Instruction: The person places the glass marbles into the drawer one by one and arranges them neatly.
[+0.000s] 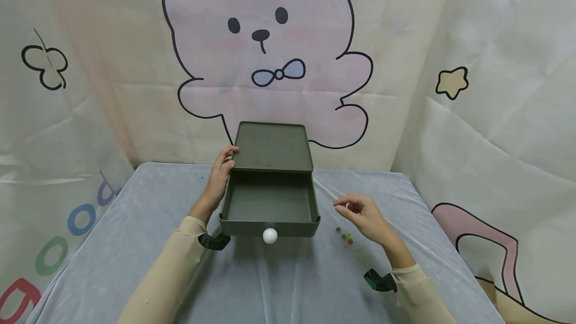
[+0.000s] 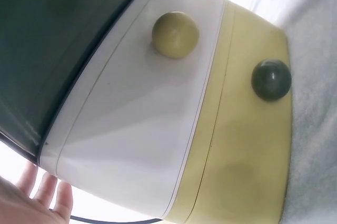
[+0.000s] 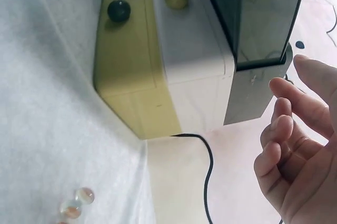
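A small three-tier drawer cabinet [image 1: 273,146] stands at the middle of the table, its dark green top drawer [image 1: 245,229] pulled out and bare inside. A white knob [image 1: 270,235] sits on that drawer's front. Below it, the left wrist view shows a white drawer [image 2: 131,108] and a yellow drawer [image 2: 237,155], both closed. My left hand [image 1: 219,179] rests its fingers against the cabinet's left side. To the right of the cabinet, my right hand [image 1: 366,219] hovers with loosely bent fingers, holding nothing visible. Several small glass marbles [image 1: 350,238] lie just below it.
Grey-blue cloth [image 1: 148,229] covers the table. Behind the cabinet hangs a printed curtain [image 1: 382,24] with a cartoon bear. A black cable [image 3: 210,163] runs near the cabinet in the right wrist view.
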Demonstrator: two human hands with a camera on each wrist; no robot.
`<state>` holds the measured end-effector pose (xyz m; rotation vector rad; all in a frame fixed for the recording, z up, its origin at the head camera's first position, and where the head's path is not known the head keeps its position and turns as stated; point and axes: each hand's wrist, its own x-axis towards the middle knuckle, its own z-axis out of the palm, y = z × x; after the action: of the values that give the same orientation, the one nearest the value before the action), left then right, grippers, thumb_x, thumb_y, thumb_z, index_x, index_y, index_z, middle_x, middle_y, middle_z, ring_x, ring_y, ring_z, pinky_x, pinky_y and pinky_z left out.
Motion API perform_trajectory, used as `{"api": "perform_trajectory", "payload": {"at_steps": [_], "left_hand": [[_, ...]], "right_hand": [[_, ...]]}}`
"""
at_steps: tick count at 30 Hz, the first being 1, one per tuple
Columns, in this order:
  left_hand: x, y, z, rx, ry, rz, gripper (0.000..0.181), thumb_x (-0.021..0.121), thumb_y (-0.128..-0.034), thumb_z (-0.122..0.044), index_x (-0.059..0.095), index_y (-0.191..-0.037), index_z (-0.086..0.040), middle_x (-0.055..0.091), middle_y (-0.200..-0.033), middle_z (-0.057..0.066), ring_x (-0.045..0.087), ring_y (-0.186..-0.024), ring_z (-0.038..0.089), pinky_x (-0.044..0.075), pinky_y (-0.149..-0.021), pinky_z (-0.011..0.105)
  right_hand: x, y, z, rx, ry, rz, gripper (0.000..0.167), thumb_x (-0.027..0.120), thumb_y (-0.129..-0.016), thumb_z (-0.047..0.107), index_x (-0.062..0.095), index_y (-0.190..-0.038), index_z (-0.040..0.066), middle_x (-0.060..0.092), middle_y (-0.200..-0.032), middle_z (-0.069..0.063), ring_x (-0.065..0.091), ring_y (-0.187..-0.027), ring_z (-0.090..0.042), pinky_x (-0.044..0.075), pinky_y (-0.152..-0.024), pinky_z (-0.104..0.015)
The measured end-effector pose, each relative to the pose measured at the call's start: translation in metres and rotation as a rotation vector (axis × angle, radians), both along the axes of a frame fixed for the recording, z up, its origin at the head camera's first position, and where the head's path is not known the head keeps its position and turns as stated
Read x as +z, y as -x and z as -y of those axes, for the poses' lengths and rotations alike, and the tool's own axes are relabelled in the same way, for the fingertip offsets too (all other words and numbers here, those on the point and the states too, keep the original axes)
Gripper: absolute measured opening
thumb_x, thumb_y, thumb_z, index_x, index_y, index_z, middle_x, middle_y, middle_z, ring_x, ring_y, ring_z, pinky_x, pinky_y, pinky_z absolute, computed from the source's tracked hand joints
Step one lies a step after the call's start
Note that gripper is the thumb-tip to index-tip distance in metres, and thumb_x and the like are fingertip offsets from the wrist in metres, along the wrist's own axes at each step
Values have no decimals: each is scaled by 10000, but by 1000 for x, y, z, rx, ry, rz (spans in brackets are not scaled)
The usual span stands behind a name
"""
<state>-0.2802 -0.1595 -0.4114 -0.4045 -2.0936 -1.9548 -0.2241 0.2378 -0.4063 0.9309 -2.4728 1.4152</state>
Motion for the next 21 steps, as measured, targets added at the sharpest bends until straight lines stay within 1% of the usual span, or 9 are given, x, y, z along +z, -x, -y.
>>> {"api": "perform_trajectory", "payload": {"at_steps": [4,8,11,15,18,21], "left_hand": [[-1,0,0,-1,-2,-7,449,313,-1035,-143,392,-1469,-58,228,-1626,169,209,-1500,362,194,-1186,604],[0,0,0,0,-11,-11,444,317,-1035,-139,399,-1464,-57,239,-1619,170,216,-1497,358,201,-1184,599],[1,-1,0,4,-15,-9,441,320,-1034,-131,405,-1459,-53,248,-1615,173,222,-1497,355,203,-1185,591],[1,0,0,8,-10,2,441,323,-1031,-129,409,-1457,-56,258,-1608,173,235,-1491,356,207,-1185,578],[1,0,0,9,-5,8,443,321,-1030,-128,408,-1459,-59,260,-1604,174,244,-1483,356,210,-1181,573],[1,1,0,10,-10,5,443,323,-1028,-123,412,-1457,-57,270,-1597,175,251,-1477,354,215,-1179,567]], "right_hand": [[-6,0,-5,-23,-10,24,157,646,-935,-22,744,-1040,43,707,-932,-76,483,-594,-26,439,-545,-238],[-12,1,-10,-28,-21,41,146,639,-948,0,741,-1046,37,713,-927,-96,521,-617,-52,455,-557,-243],[-16,0,-13,-24,-26,67,141,636,-957,19,741,-1050,32,702,-898,-96,497,-601,-23,449,-539,-241],[-23,-1,-17,-32,-41,103,139,637,-966,48,744,-1054,40,635,-801,-102,432,-565,12,421,-506,-238],[-28,-1,-20,-40,-52,104,137,638,-964,47,743,-1052,44,597,-748,-117,413,-550,16,406,-492,-239],[-34,-1,-24,-44,-63,104,136,644,-958,41,745,-1048,43,634,-763,-88,394,-533,22,387,-476,-233]]}}
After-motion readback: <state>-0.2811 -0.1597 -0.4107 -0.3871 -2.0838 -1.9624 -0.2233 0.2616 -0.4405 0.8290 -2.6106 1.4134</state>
